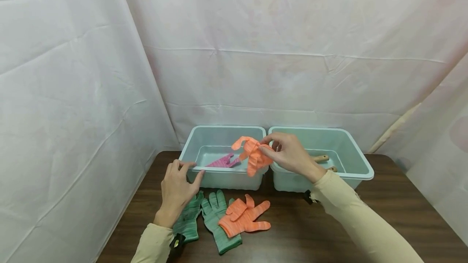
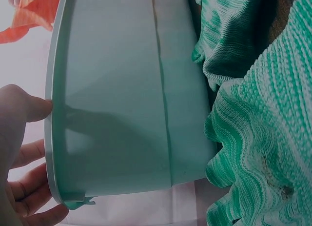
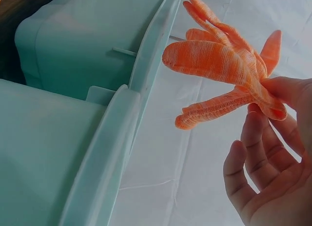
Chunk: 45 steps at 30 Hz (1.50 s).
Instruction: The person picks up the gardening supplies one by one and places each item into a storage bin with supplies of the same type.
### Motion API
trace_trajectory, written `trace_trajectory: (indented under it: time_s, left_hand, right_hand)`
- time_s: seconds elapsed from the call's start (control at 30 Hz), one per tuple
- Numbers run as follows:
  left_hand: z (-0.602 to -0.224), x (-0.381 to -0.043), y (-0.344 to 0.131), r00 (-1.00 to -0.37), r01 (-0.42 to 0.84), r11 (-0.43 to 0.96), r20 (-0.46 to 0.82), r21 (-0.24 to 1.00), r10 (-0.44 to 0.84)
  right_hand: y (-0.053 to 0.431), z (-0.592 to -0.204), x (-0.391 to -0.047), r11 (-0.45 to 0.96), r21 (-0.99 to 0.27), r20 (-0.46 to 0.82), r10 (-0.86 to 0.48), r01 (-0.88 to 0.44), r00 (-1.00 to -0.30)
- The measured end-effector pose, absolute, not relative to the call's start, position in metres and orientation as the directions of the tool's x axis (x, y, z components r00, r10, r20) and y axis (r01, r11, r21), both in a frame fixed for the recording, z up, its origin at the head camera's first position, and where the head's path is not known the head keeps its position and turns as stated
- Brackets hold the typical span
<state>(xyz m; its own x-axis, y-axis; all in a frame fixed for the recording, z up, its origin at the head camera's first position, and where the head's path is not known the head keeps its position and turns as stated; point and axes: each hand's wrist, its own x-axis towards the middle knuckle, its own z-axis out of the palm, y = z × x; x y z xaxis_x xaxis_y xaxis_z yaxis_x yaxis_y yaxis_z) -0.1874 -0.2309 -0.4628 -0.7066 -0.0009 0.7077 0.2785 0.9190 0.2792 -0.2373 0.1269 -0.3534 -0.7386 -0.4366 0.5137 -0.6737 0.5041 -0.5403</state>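
My right hand [image 1: 290, 153] pinches an orange knit glove [image 1: 252, 153] between thumb and fingertips, above the right end of the left bin. In the right wrist view the orange glove [image 3: 219, 65] hangs bunched, its fingers splayed. My left hand [image 1: 177, 188] rests at the near-left rim of the pale green left bin [image 1: 226, 180]; the left wrist view has its thumb and fingertips touching that rim. Inside lies a pink glove [image 1: 223, 160]. Before the bin lie a green glove [image 1: 188, 222], partly under my left hand, another green glove [image 1: 219, 224], and an orange glove [image 1: 246, 216] overlapping it.
A second pale green bin [image 1: 356, 169] stands beside the first on the right, holding things with wooden handles [image 1: 321, 158]. Both bins stand on a dark wooden table [image 1: 303, 230]. White cloth [image 1: 256, 80] hangs behind and at both sides.
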Motion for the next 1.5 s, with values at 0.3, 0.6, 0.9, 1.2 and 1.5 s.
trace_trajectory:
  time_s: [0.3, 0.6, 0.9, 1.2, 1.5]
  left_hand:
    - [-0.462, -0.187, -0.232, -0.713, 0.273, 0.918, 0.701, 0.288, -0.008]
    - [-0.464, -0.187, -0.232, -0.709, 0.273, 0.921, 0.705, 0.277, -0.002]
    - [-0.462, -0.187, -0.231, -0.701, 0.278, 0.922, 0.713, 0.271, 0.002]
    - [-0.463, -0.187, -0.231, -0.700, 0.280, 0.920, 0.715, 0.273, 0.001]
    - [-0.462, -0.188, -0.231, -0.698, 0.283, 0.920, 0.716, 0.270, 0.004]
  right_hand:
    - [0.121, -0.353, -0.242, 0.517, -0.533, 0.519, -0.425, -0.670, -0.742]
    - [0.115, -0.356, -0.249, 0.524, -0.556, 0.494, -0.416, -0.645, -0.764]
    - [0.111, -0.358, -0.259, 0.545, -0.533, 0.472, -0.444, -0.648, -0.762]
    - [0.103, -0.356, -0.266, 0.534, -0.554, 0.456, -0.447, -0.639, -0.770]
    - [0.093, -0.352, -0.270, 0.544, -0.528, 0.469, -0.454, -0.652, -0.758]
